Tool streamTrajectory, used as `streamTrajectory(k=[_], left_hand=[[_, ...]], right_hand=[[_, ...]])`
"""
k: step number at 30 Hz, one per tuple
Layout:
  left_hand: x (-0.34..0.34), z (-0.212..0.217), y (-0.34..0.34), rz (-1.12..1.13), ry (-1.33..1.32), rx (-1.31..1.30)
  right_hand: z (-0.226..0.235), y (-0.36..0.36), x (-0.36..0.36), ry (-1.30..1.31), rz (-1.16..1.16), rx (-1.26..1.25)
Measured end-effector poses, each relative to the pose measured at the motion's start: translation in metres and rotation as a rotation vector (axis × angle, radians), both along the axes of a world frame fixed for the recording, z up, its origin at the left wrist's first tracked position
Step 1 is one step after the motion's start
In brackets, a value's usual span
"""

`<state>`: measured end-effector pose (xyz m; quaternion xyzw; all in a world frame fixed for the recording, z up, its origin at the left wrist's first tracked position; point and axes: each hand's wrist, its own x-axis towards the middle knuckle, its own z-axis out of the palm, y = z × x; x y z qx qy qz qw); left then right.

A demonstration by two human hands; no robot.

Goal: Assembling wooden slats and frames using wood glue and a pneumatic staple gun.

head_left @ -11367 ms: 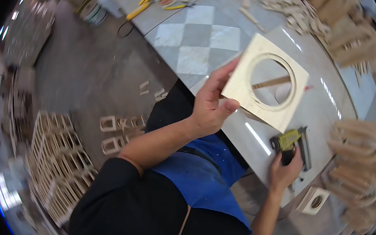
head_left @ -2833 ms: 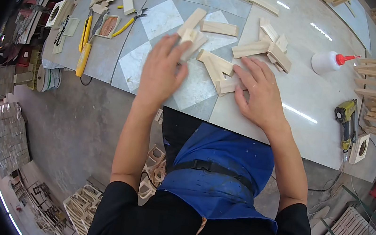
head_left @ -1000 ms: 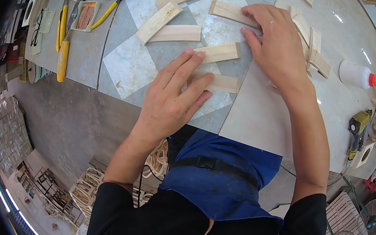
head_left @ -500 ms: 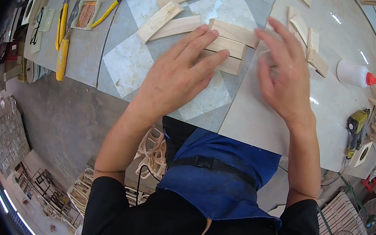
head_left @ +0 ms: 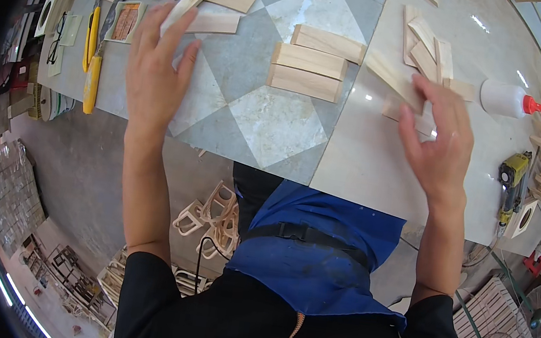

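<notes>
From my remote seat, the tabletop's (head_left: 359, 167) front edge is nearest me, close to the blue apron (head_left: 313, 263); a strip dragged too far this way could tip over it.

Beyond it, I see the right hand (head_left: 442, 137) with thumb and index parted about a pale strip (head_left: 392, 77); motion blurs it, so I cannot tell whether the fingers grip it. If they close on one end only, I'd expect it to swivel and knock the lower strip (head_left: 404, 113) just beneath.

The left hand (head_left: 157, 72) has its thumb spread wide and its fingers over a slanted strip (head_left: 188, 6); I cannot tell if it is held. That strip overlaps its neighbours, so a careless pull could drag them too.

Between the hands, three strips (head_left: 309, 60) lie side by side, the farthest slightly askew; a sleeve or wrist brushing across would break that row.

Farther right, a loose pile (head_left: 430, 46) could slide if bumped, and the white bottle (head_left: 504, 99), lying on its side near it, might roll or leak.
</notes>
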<state>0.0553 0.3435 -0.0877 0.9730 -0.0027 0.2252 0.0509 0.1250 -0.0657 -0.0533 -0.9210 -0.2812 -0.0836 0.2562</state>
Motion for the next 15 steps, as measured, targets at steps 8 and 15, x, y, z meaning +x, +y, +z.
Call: streamTrajectory(k=[8, 15], left_hand=[[-0.062, 0.004, -0.094, -0.303, 0.176, -0.609], [-0.067, -0.015, -0.093, -0.295, 0.164, -0.33]], right_hand=[[-0.016, 0.072, -0.058, 0.243, 0.199, 0.13], [-0.026, 0.063, -0.056, 0.157, 0.108, 0.077]])
